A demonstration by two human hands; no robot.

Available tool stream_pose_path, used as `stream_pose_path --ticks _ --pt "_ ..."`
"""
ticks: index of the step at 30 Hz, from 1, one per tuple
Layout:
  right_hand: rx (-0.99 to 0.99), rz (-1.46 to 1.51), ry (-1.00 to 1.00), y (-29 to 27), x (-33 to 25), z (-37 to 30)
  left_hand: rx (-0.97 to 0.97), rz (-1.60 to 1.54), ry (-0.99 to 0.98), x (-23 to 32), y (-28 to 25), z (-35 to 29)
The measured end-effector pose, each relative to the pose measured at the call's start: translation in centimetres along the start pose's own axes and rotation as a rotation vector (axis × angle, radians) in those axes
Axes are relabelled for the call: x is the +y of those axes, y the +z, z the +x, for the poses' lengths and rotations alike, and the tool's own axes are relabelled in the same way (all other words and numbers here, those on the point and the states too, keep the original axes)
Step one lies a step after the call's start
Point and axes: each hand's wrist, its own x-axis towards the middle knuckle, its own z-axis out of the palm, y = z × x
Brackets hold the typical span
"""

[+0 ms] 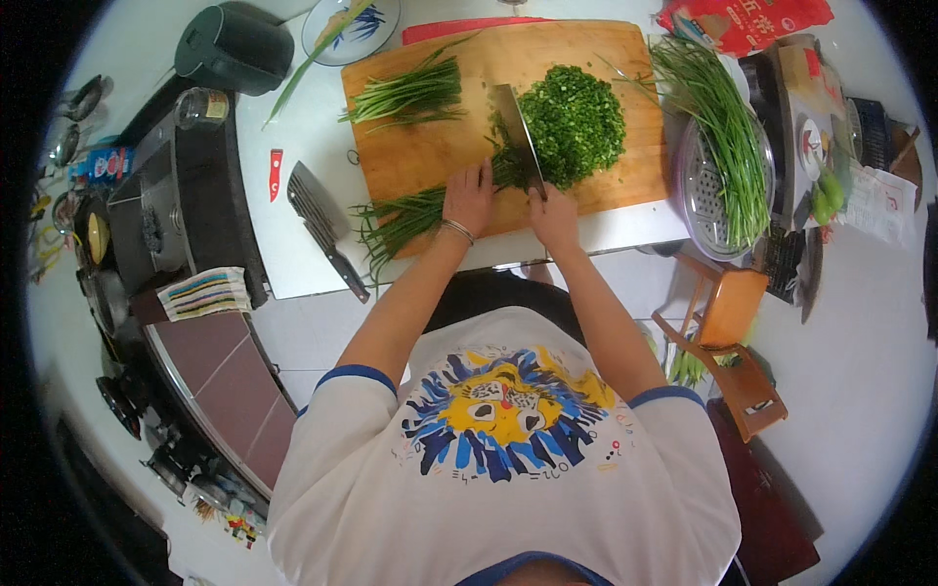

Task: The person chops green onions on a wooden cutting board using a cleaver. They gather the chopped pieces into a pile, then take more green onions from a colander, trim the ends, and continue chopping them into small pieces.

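On a wooden cutting board, my left hand presses down on a bunch of garlic chives whose long ends trail off to the left. My right hand is closed around the handle of a cleaver. Its blade stands on the board between the held bunch and a large pile of finely chopped chives to the right. Some cut pieces lie left of the blade, by my left fingertips. A second bundle of cut chive stalks rests at the board's upper left.
Left of the board lie a slotted knife and a small red-handled tool. At the right, long chives hang over a purple colander. A blue-patterned plate and a dark pot stand at the back left. A wooden chair is at the lower right.
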Motion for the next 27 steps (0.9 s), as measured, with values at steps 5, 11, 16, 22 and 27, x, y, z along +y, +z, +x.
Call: stream_pose_path --ticks 5,11,16,22,27 --pt "0.034 0.029 -0.055 -2.6 -0.5 -1.3 0.124 -0.02 0.072 -0.1 1.2 0.1" --pt "-0.074 -0.054 0.051 -2.4 -1.4 -3.5 0.054 -0.114 -0.007 0.8 -0.1 0.2" --pt "-0.06 -0.152 0.037 -1.6 -1.0 -3.9 0.087 -0.095 0.03 0.3 0.5 0.0" --pt "-0.117 -0.249 0.083 -1.1 -0.8 -3.5 0.138 -0.066 0.064 -0.1 0.8 0.4" --pt "-0.243 -0.307 0.102 -1.1 -1.4 -2.2 0.171 -0.046 0.096 -0.3 0.8 0.5"
